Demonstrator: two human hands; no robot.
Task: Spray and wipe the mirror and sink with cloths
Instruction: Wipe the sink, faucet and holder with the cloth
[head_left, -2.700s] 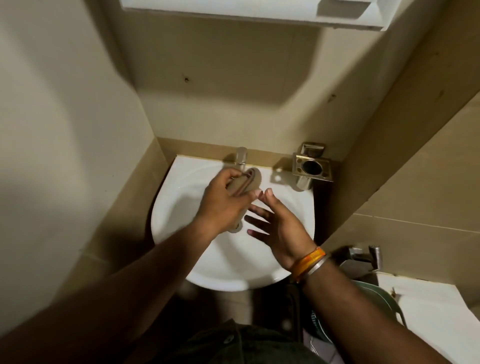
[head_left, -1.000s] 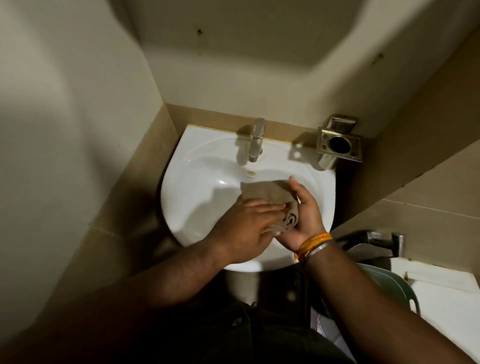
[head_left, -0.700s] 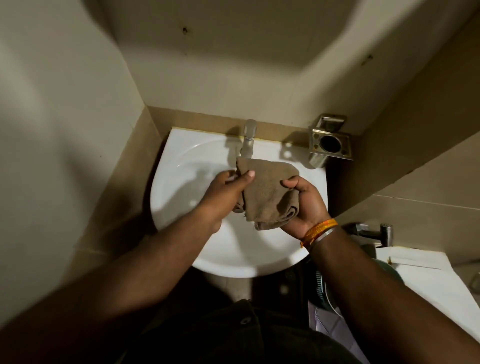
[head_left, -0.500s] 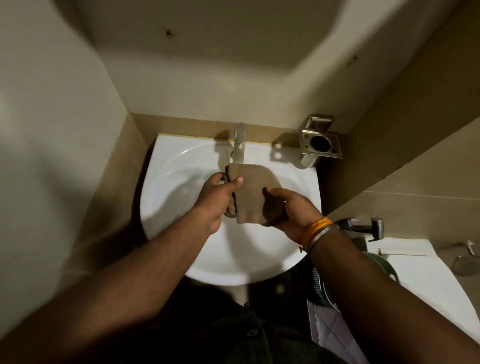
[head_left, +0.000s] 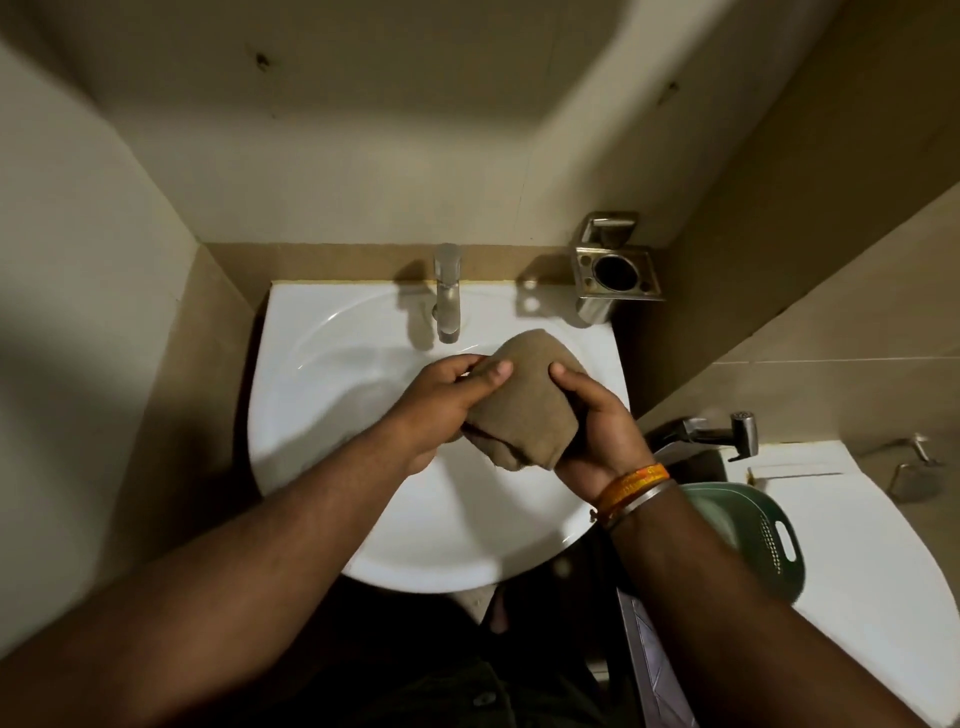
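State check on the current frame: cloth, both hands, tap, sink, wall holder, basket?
brown cloth: folded, held above the basin by both hands
left hand: grips the cloth's left side
right hand: grips the cloth's right side
tap: no water visibly running
sink: white, no pooled water visible
wall holder: cup ring empty
green basket: partly hidden, contents unclear

Sink (head_left: 332, 415): glossy white ceramic, smooth, w/ highlights at 10 o'clock of bowl. Tap (head_left: 448, 293) and holder (head_left: 615, 273) at 1 o'clock: brushed metal, dull sheen. Cloth (head_left: 524, 410): matt brown fabric, soft nap. Walls (head_left: 363, 156): smooth matt tile. Basket (head_left: 753, 530) at 4 o'clock: green plastic, semi-matt.
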